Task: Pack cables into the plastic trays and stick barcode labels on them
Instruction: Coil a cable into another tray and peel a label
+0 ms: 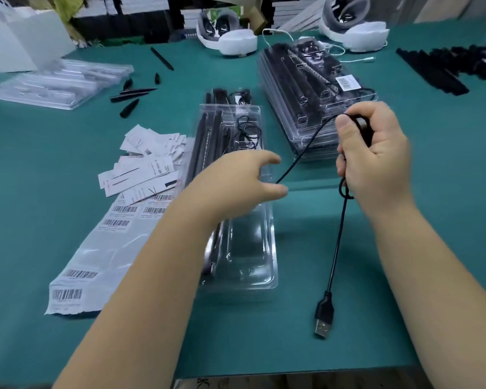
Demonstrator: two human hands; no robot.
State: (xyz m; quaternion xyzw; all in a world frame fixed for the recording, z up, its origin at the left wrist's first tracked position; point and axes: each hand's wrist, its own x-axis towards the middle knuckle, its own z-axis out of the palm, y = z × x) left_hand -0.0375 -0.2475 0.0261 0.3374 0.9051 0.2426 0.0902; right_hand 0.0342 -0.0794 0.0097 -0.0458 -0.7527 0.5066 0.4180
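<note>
Your right hand [376,153] grips the black cable [335,248], its USB plug [323,318] dangling. Your left hand [236,183] hovers with a loose, empty grip over the plastic tray [253,265].

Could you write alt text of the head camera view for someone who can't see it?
A person's right hand grips a black USB cable, its plug dangling over a green table. The open left hand hovers above a clear plastic tray. A barcode label sheet lies left; a stack of packed trays sits behind.
</note>
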